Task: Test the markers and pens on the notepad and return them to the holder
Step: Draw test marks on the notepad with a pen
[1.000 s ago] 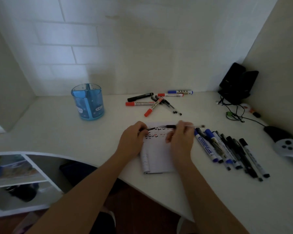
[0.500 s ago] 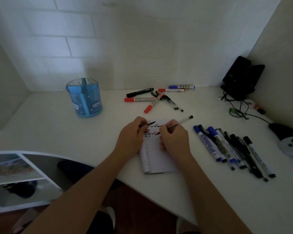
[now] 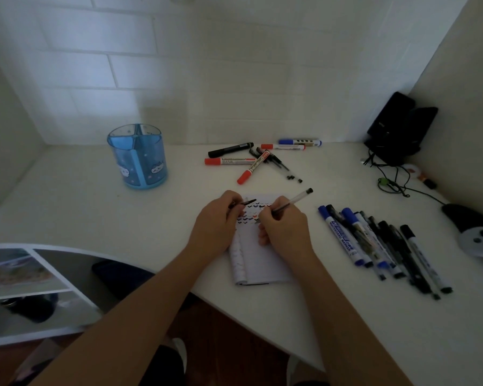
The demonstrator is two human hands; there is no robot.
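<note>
Clear pen (image 3: 290,201) gripped in our right hand (image 3: 283,232), cap (image 3: 243,203) pinched in left hand (image 3: 215,227); unweighted notepad (image 3: 258,263) may slide.

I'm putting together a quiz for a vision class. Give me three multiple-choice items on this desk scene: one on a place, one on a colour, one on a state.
1. Where does the holder stand relative to the notepad?
A. to its left, further back
B. to its right
C. on top of it

2. What colour is the holder?
A. red
B. blue
C. black

3. What state is the clear pen in?
A. standing in the holder
B. lying flat on the desk
C. gripped by the right hand, slanted over the notepad

Answers: 1 A, it stands back and left of the pad; 2 B, its walls are translucent blue; 3 C, the fingers curl round its barrel.
</note>
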